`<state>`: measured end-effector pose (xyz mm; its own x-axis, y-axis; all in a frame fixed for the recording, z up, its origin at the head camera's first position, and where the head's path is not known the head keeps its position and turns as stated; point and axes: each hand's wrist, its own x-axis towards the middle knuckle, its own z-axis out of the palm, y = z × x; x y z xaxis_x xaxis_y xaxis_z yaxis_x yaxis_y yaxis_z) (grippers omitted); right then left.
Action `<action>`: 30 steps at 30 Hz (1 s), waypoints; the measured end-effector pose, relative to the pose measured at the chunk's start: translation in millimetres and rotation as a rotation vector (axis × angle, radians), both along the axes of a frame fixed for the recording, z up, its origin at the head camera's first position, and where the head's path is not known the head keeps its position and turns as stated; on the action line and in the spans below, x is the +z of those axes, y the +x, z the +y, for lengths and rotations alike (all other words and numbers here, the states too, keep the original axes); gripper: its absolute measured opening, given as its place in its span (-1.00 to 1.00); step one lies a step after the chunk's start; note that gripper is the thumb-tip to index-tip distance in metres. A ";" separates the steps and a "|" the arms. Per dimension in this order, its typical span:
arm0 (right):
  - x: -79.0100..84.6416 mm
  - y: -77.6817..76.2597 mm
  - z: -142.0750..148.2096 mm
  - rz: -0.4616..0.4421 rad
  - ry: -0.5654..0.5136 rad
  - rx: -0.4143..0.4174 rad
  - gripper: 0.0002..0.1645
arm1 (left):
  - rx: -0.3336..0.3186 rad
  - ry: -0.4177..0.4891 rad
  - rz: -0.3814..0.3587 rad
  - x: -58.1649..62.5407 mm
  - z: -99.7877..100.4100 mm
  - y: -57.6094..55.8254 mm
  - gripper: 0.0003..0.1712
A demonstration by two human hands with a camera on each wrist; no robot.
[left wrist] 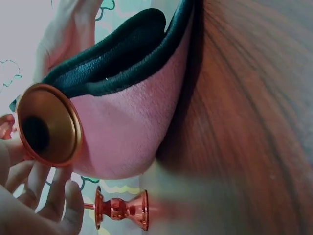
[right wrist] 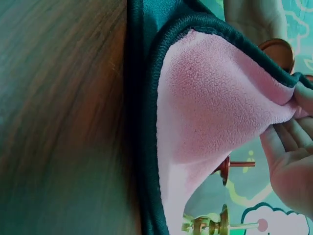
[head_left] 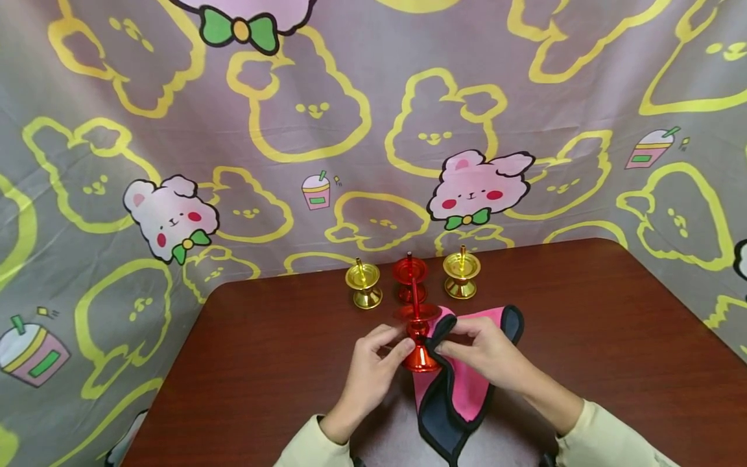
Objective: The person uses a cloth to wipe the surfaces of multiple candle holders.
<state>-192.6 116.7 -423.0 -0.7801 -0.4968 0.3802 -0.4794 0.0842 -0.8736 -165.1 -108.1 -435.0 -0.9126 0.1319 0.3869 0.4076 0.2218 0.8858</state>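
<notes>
My left hand (head_left: 376,363) grips a shiny red candle holder (head_left: 421,360) by its stem and base, with its spike pointing up above the table. In the left wrist view the hollow underside of its base (left wrist: 50,122) faces the camera. My right hand (head_left: 487,353) pinches a pink cloth (head_left: 469,389) with black edging and a dark reverse side. The bunched cloth edge is right at the candle holder's stem, on its right. Below the hands the cloth hangs in a fold down toward the table. In the right wrist view, the plush pink face (right wrist: 210,93) fills the middle.
Behind the hands stand a gold candle holder (head_left: 367,296) on the left, another red one (head_left: 410,269) in the middle and a second gold one (head_left: 461,287) on the right. The brown wooden table (head_left: 262,363) meets a cartoon-printed fabric backdrop (head_left: 362,175) at the back and sides.
</notes>
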 end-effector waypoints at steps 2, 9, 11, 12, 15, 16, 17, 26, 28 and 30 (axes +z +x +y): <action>1.5 0.9 -2.5 0.023 0.027 -0.030 -0.83 | 0.041 0.001 0.009 1.3 2.2 0.5 -0.77; 2.8 8.5 -15.2 0.128 0.114 -0.150 -0.79 | 0.206 -0.007 0.135 0.1 11.9 2.8 -0.83; 3.2 11.4 -19.9 0.185 0.138 -0.206 -0.79 | 0.252 -0.012 0.174 -0.4 14.6 2.7 -0.82; 3.6 12.6 -22.2 0.216 0.147 -0.231 -0.78 | 0.270 -0.015 0.191 -0.7 15.6 2.6 -0.82; 5.3 15.6 -26.7 0.252 0.171 -0.281 -0.79 | 0.290 -0.008 0.217 -1.1 16.0 2.1 -0.80; 5.9 15.9 -27.0 0.232 0.169 -0.276 -0.78 | 0.284 0.002 0.219 -0.9 15.2 2.0 -0.79; 6.5 15.6 -26.7 0.200 0.157 -0.257 -0.78 | 0.279 0.010 0.217 -0.8 13.9 1.8 -0.78; 8.0 -5.5 -5.6 -0.093 -0.026 0.043 -0.82 | 0.070 0.215 -0.004 7.9 -6.4 -0.7 -0.80; 6.5 -7.6 -1.6 -0.082 -0.050 0.097 -0.83 | 0.021 0.260 -0.073 8.1 -8.3 -1.3 -0.80; 4.6 -8.3 0.1 -0.063 -0.065 0.131 -0.84 | -0.015 0.267 -0.118 6.7 -9.0 -1.0 -0.78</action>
<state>-200.8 116.8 -418.3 -0.7337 -0.5717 0.3672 -0.4268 -0.0327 -0.9038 -166.1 -117.1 -428.3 -0.9520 0.0539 0.3015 0.3002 -0.0308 0.9534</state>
